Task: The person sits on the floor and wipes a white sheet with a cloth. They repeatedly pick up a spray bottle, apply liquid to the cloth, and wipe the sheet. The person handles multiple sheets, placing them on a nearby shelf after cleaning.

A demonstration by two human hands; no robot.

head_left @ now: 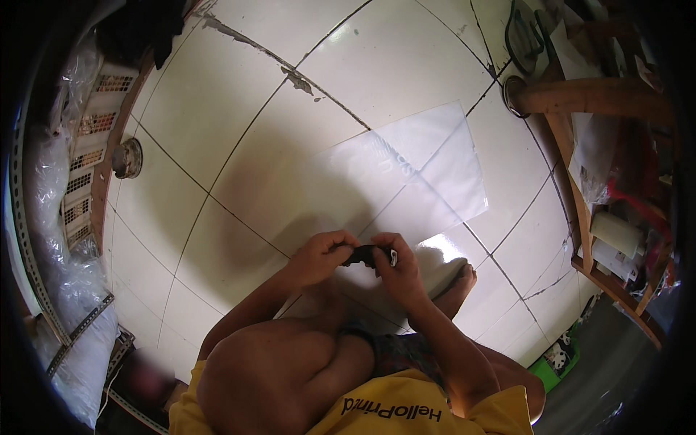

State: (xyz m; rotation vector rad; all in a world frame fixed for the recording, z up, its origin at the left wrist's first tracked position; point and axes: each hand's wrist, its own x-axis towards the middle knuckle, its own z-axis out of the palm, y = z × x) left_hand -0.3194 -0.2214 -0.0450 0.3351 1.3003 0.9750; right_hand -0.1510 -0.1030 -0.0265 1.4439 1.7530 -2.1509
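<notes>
Irregularly shaped black item (359, 255), bare hands (317, 259) (399, 272)

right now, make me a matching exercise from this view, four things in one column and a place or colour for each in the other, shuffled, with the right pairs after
Things
1. black item
2. clear plastic sheet
3. shirt
4. wooden frame

Places or colours
A. yellow
B. at the right side of the view
C. held between the left hand and the right hand
D. lying on the tiled floor

Right pairs: 1-C, 2-D, 3-A, 4-B
</notes>
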